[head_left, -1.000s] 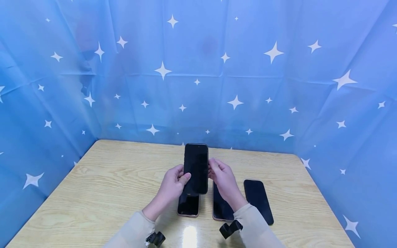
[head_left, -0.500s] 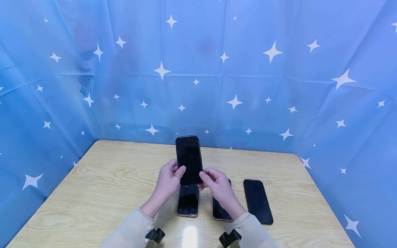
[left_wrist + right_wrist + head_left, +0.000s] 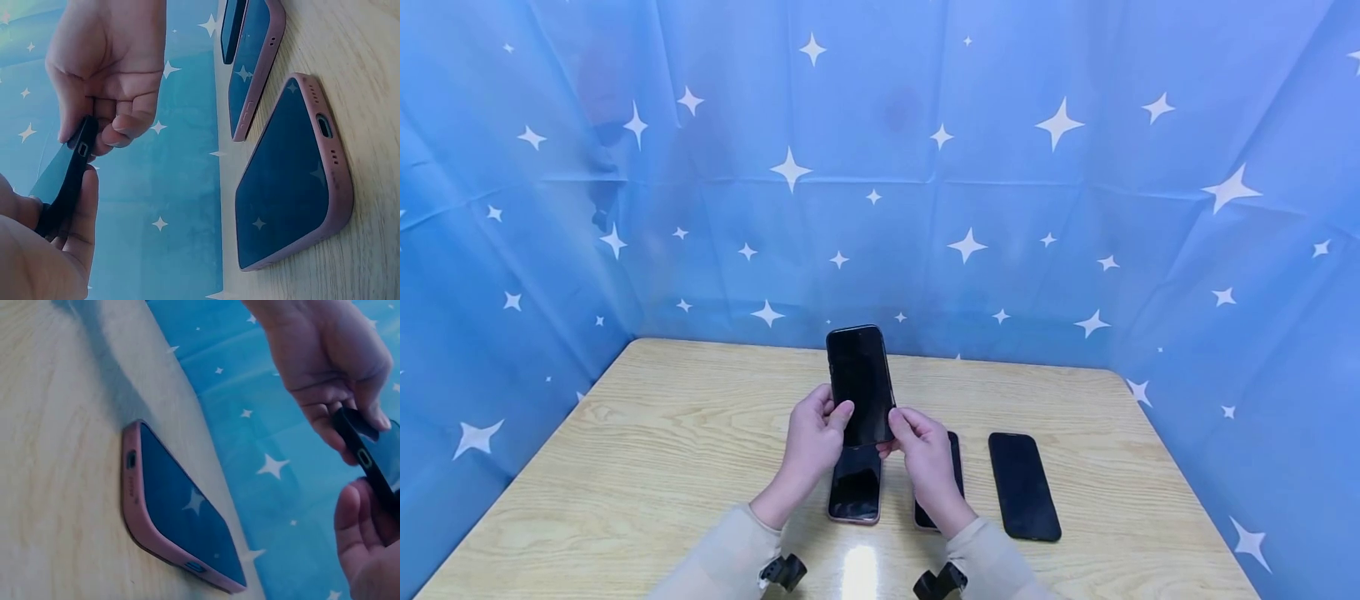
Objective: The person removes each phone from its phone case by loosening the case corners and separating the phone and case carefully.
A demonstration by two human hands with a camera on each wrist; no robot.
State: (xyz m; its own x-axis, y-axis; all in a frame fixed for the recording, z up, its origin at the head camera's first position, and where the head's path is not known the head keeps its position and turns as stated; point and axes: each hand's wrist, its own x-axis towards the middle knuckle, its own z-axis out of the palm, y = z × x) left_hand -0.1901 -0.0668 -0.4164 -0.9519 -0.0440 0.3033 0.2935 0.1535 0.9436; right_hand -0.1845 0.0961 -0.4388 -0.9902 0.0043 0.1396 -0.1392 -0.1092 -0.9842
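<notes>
"Above the tabletop, what have you got there?"

"A black phone, held up off the wood, its screen turned towards me and its top leaning a little to my left."

"And your hands?"

"Both are pinching it. My left hand grips the left edge, thumb laid over the front; my right hand has the lower right corner between thumb and fingers. From both wrists you can see the port in its bottom edge."

"What lies below?"

"One pink-cased phone, screen up, its far end hidden from my head view behind what I'm holding. To its right, partly covered by my right hand, is a second pink-cased phone. Farther right, apart from that, a dark phone lies flat."

"Around it all?"

"A blue curtain with white stars hangs beyond the far edge and at both sides. Pale sleeves cover my forearms."
</notes>
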